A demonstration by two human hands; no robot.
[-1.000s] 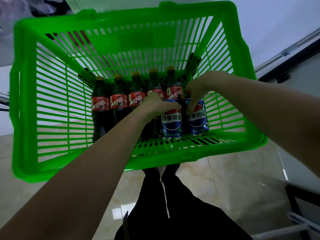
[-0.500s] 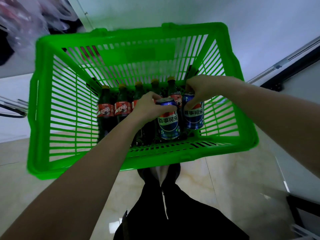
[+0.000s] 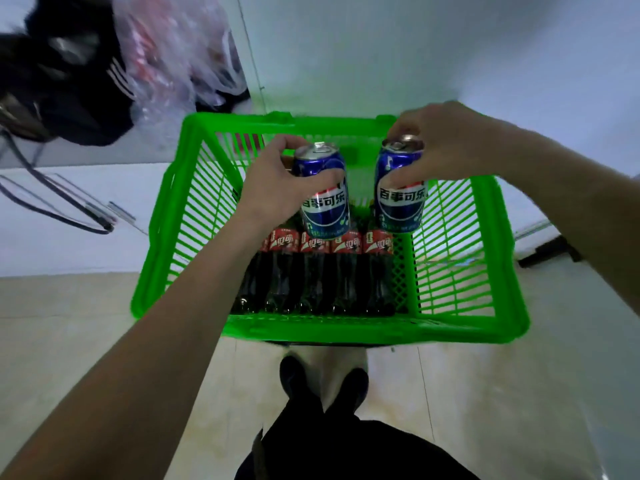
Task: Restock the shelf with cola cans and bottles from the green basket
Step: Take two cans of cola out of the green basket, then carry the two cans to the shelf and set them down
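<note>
A green plastic basket (image 3: pixel 505 306) stands on the floor in front of my feet. Inside it, several cola bottles (image 3: pixel 313 271) with red labels stand in a row along the near wall. My left hand (image 3: pixel 277 185) grips a blue cola can (image 3: pixel 325 202) by its upper half, lifted above the bottles. My right hand (image 3: pixel 446 143) holds a second blue cola can (image 3: pixel 400 199) from the top, at about the same height. Both cans are upright and hang over the basket. No shelf is in view.
Pale tiled floor (image 3: pixel 86 341) surrounds the basket. A white wall (image 3: pixel 415 46) rises behind it. Clear plastic bags (image 3: pixel 180 53) and a dark garment (image 3: pixel 69 74) lie at the upper left, with a black wire frame (image 3: pixel 62 202) below them. My shoes (image 3: pixel 322 379) are just behind the basket.
Both hands have lifted their cans up out of the row and above the bottles. The view has pulled back and tilted down, so the basket looks smaller and lower.
</note>
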